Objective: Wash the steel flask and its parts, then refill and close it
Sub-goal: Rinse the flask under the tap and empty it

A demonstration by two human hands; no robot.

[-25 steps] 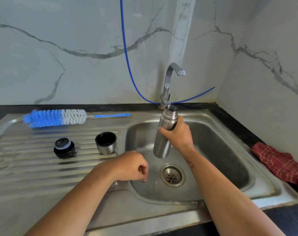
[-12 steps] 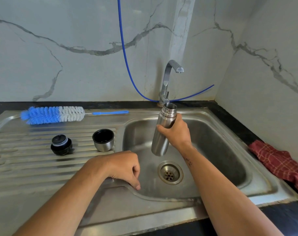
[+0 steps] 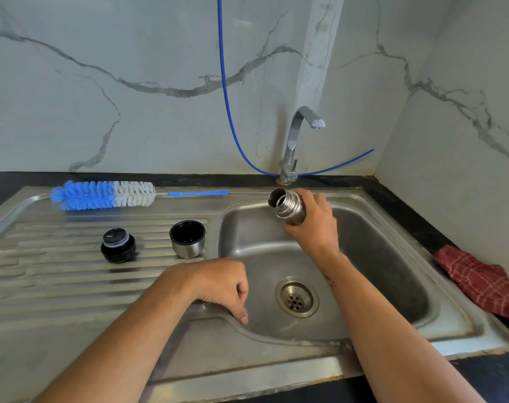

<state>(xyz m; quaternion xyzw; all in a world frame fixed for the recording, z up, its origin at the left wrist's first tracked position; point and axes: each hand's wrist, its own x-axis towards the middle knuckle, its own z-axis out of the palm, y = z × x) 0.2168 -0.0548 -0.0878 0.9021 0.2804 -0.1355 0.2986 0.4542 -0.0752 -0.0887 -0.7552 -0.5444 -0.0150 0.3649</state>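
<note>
Change: the right hand (image 3: 313, 225) has tipped the cylindrical steel flask (image 3: 288, 206) from upright to a slant; half a second ago it stood nearly vertical over the basin, and now its open threaded mouth points up toward 10 o'clock, with most of the body hidden behind the palm.
Right hand: fingers and thumb curled round the flask just below the threaded neck, held in the air above the far edge of the basin, just under the base of the curved chrome tap (image 3: 294, 146).
Left hand: the left hand (image 3: 222, 286) holds nothing; its fingers are loosely curled, the fingertips resting on the near left rim of the stainless steel sink (image 3: 247, 362), at about 9 o'clock from the round drain (image 3: 297, 297).
Flask parts: the black stopper (image 3: 118, 245) and the small steel cup with a dark inside (image 3: 187, 238) stand side by side, apart, on the ribbed drainboard, at 9 o'clock from the basin; the cup's open side faces up.
Brush: the blue-and-white bottle brush (image 3: 108, 194) lies along the far edge of the drainboard, its thin blue handle toward the tap.
Surroundings: a thin blue hose (image 3: 224, 82) hangs down the marble wall to the tap's base; a red checked cloth (image 3: 480, 282) lies on the black bench (image 3: 422, 222) at 3 o'clock from the sink.
</note>
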